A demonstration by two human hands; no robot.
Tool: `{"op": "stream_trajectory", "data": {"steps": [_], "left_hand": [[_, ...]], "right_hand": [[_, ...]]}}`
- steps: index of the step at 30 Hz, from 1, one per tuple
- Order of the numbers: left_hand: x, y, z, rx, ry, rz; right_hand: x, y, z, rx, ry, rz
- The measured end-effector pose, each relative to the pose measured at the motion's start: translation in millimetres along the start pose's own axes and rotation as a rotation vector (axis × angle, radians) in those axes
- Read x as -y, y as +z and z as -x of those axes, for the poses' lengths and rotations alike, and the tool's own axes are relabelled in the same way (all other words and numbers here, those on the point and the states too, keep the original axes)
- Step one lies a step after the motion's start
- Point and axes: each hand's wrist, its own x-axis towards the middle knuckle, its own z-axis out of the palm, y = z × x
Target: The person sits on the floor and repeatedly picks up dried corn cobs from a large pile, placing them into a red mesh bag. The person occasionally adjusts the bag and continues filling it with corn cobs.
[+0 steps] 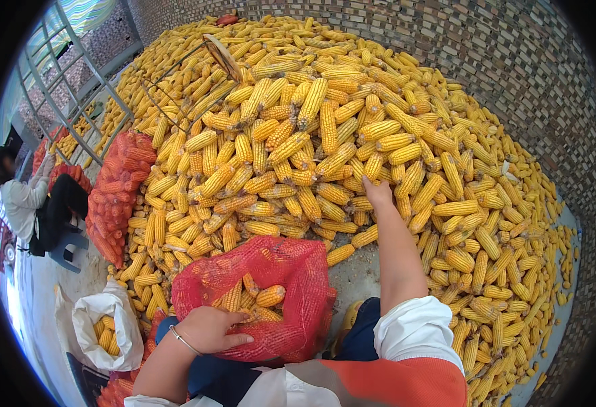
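Note:
A red mesh sack (305,285) stands before me with its mouth wide; several corn cobs (270,296) lie inside. My left hand (211,328), with a bangle at the wrist, rests at the sack's near left rim, fingers reaching over the opening. Whether it grips the mesh or a cob I cannot tell. My right hand (378,192) is stretched out to a large heap of husked yellow corn cobs (328,127), its fingers round the lower end of a corn cob (373,167) on the slope.
A filled red mesh sack (119,193) leans at the heap's left. Nearer stands a white woven sack (132,336) holding cobs. A wire frame with a wooden rim (221,57) lies on the heap. Another person (23,198) sits far left by a metal lattice (74,96). A brick wall (481,40) borders the heap.

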Motion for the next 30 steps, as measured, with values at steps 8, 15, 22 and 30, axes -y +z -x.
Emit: {"op": "stream_trajectory", "data": {"steps": [8, 15, 22, 30], "left_hand": [[13.9, -19.1, 32.3, -0.213, 0.029, 0.221], [-11.5, -64.9, -27.3, -0.621, 0.485, 0.207], [-61.3, -64.0, -192.2, -0.874, 0.310, 1.002], [-124.1, -70.5, -172.5, -0.936, 0.482, 0.873]], "right_hand": [[12.7, 24.1, -39.0, -0.219, -0.064, 0.373], [4.0, -59.3, 44.5, 0.093, -0.378, -0.020], [9.5, -86.4, 188.7, 0.462, -0.770, -0.465], [-2.1, -89.3, 264.0, -0.011, -0.723, 0.018]]}}
